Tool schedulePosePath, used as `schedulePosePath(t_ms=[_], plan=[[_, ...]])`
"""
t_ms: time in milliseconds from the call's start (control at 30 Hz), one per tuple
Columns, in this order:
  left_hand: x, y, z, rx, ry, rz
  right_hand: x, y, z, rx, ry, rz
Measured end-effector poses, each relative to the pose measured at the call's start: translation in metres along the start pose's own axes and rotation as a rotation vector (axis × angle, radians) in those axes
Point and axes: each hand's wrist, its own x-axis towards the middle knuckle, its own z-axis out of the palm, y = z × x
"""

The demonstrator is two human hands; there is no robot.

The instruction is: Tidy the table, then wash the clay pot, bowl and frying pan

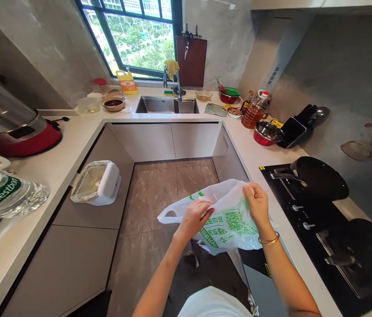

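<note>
A white plastic bag (228, 220) with green print and a square code is stretched between my two hands above the floor. My left hand (194, 218) pinches its upper edge near the middle, a ring on one finger. At the bag's right corner, my right hand (256, 200) grips the edge between thumb and fingers; a gold bangle circles that wrist. One handle loop of the bag sticks out to the left. What lies inside the bag, if anything, I cannot make out.
A lined waste bin (109, 182) hangs on the left cabinet. Beside it on the counter lies a large water bottle (11, 191). The sink (146, 105) is under the window. On the right, a wok (321, 178) stands on the black hob (281, 193), near a red pot (265, 136).
</note>
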Motion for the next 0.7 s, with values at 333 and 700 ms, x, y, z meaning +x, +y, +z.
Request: schedulePosePath(t_ms=[333, 700], plan=[[0.090, -0.079, -0.041, -0.007, 0.010, -0.385, 0.139, 0.029, 0.060, 0.130, -0.137, 0.071], [0.175, -0.115, -0.055, 0.091, -0.232, -0.854, 0.230, 0.025, 0.089, 0.123, -0.287, -0.130]])
